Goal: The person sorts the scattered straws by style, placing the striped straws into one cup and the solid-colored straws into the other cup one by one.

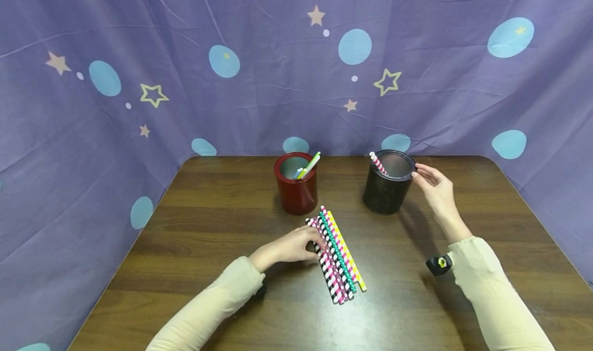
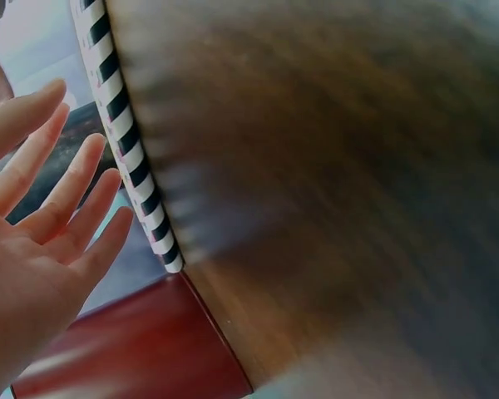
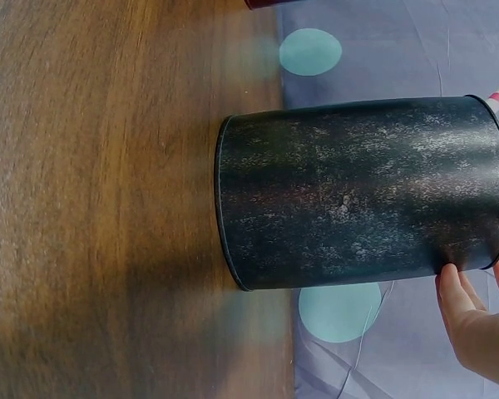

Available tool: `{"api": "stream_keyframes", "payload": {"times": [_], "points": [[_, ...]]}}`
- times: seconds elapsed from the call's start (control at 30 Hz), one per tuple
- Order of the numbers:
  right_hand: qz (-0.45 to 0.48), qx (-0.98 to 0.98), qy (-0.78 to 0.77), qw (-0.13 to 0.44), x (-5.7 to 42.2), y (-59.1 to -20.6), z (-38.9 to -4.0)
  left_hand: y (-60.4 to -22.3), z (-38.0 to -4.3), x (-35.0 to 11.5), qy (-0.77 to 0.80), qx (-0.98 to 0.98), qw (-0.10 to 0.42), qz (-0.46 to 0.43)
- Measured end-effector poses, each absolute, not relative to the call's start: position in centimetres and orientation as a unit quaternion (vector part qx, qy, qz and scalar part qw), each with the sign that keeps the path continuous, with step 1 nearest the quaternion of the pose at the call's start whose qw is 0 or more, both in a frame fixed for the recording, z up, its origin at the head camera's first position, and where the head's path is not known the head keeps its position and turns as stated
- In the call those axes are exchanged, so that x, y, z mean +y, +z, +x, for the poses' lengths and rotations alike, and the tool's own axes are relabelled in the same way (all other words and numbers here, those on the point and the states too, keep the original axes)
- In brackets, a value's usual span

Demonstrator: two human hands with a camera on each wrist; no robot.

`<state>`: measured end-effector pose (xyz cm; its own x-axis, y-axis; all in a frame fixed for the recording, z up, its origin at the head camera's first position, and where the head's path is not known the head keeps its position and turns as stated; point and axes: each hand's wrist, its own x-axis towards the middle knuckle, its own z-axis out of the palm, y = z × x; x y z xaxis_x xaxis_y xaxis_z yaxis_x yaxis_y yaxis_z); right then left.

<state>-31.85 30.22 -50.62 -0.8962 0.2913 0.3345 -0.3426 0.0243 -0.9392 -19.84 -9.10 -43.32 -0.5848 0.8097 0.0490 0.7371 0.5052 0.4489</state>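
Observation:
A row of striped and dotted paper straws lies on the table in black, pink, purple, green and yellow patterns. Over its left side hovers my left hand; the left wrist view shows its fingers spread and loosely extended, with a black-and-white straw beyond them. My right hand holds the rim of a black can at its right side. In the right wrist view its thumb presses the can's wall near the rim. Red-and-white striped straws lean inside this can.
A dark red can stands left of the black one, holding green, yellow and blue straws. The wooden table meets a purple curtain with stars and blue ovals at its back edge.

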Motion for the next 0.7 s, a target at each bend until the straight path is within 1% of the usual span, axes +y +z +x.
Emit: {"api": "stream_keyframes", "payload": {"times": [0.17,0.4,0.7], "points": [[0.019,-0.676,0.7,0.228,30.2,-50.57,-31.75,-43.7,-19.92,-9.24,0.205,0.869,0.089,0.442],[0.019,-0.685,0.691,0.229,30.2,-50.56,-31.76,-43.88,-19.96,-9.24,0.187,0.871,0.08,0.447],[0.009,-0.698,0.679,0.23,30.1,-50.53,-31.66,-44.19,-19.93,-9.47,0.128,0.878,0.078,0.455]]}}
